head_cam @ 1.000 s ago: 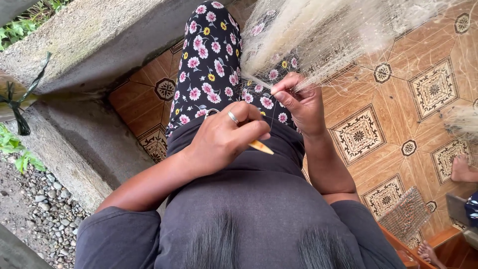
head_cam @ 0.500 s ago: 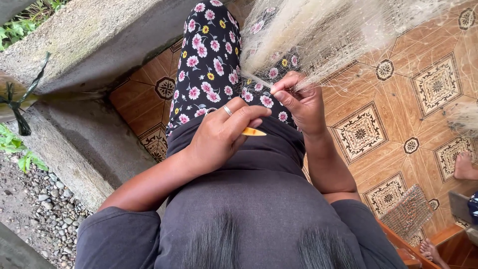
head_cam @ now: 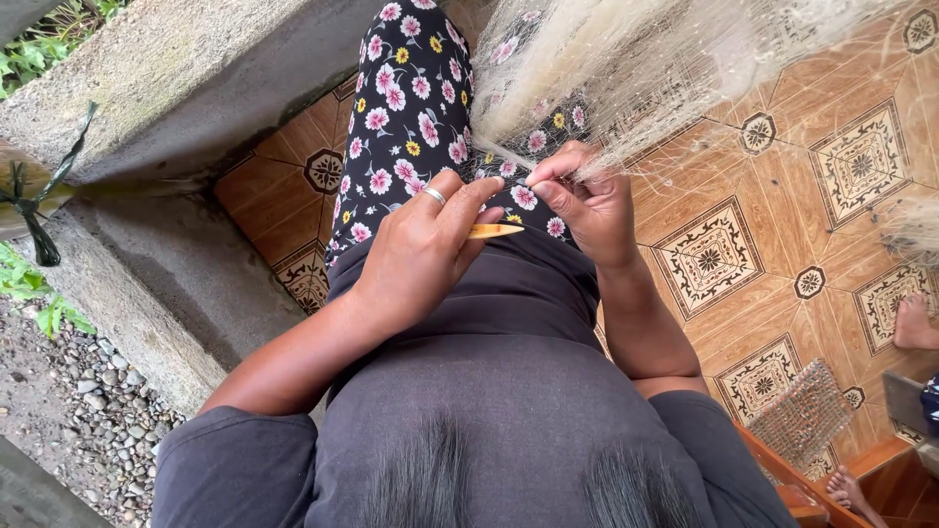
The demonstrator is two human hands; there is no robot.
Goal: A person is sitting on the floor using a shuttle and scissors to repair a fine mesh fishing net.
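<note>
With the left hand (head_cam: 421, 256) gripping the yellow netting needle (head_cam: 496, 231) over the lap, and the right hand (head_cam: 587, 200) pinching the pale fishing net (head_cam: 626, 68), keeping the mesh taut looks wise

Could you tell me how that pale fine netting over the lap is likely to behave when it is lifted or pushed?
The netting drapes in soft folds, so it is probably floppy and light. Its fine mesh looks apt to snag or tangle on fingers. The right hand pinches a strand, while the left hand holds a yellow needle, so it likely bunches rather than slides when pushed.
</note>
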